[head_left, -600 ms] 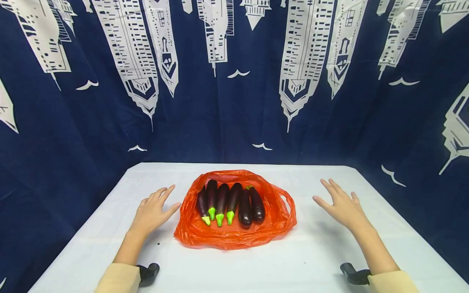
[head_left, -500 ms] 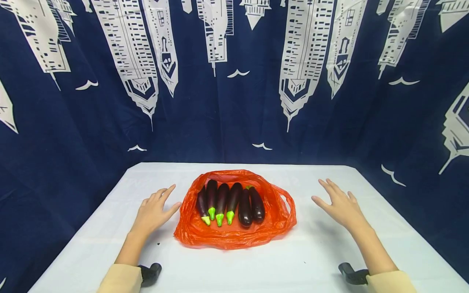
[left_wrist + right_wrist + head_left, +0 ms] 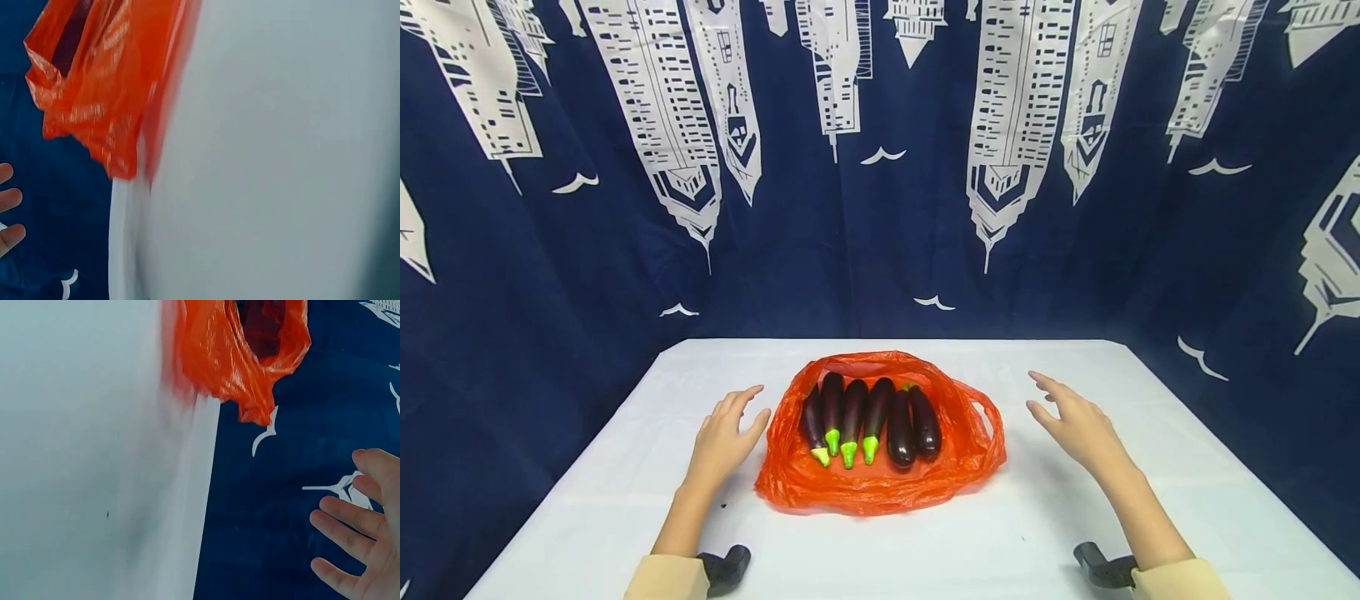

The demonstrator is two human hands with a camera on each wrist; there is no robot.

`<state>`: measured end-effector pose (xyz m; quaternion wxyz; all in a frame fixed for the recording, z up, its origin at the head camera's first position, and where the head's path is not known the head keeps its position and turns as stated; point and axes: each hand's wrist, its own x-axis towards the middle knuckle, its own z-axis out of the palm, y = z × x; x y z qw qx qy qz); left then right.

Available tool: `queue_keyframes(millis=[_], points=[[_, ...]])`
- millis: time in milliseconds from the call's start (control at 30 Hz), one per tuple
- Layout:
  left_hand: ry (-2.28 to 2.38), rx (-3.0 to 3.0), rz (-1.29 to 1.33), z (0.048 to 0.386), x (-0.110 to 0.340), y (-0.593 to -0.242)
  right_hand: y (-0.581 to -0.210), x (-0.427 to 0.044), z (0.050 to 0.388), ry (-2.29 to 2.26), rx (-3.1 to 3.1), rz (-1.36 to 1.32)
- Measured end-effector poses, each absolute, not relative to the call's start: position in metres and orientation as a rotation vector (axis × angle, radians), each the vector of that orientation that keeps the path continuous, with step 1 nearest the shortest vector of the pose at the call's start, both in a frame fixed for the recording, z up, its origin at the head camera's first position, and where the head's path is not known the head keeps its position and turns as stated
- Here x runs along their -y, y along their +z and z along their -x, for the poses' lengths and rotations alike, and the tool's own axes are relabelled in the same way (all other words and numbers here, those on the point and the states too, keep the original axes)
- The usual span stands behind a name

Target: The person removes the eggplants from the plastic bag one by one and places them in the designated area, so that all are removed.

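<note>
An orange-red plastic bag (image 3: 880, 496) lies open on the white table, with several dark purple eggplants (image 3: 853, 417) side by side in its mouth. Most of them show bright green stem ends toward me. Just left of the bag is my left hand (image 3: 721, 442), fingers spread loosely, holding nothing; its fingertips come close to the bag's left edge. On the other side, my right hand (image 3: 1078, 429) hovers apart from the bag's looped handle (image 3: 991, 421), thumb and fingers apart. In the right wrist view its fingers (image 3: 344, 534) are relaxed with nothing between them.
The white table (image 3: 925, 558) reaches back to a navy cloth (image 3: 865, 217) printed with white buildings and birds. Each wrist carries a black strap mount (image 3: 727, 568). A small dark speck lies on the table left of the bag.
Both hands have moved inward toward the bag, the right one more, and its fingers have bent a little. The bag and eggplants stay in place; the head view has tilted slightly.
</note>
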<state>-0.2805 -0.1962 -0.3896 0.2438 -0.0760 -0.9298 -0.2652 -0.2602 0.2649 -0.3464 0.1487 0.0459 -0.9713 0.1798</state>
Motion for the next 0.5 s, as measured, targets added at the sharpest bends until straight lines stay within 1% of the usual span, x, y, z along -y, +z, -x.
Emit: queue_keyframes(millis=[500], points=[[-1.101,2.379,0.117,0.282,0.170,-0.392,-0.354,-0.241,0.261,0.713,2.621,-0.200]])
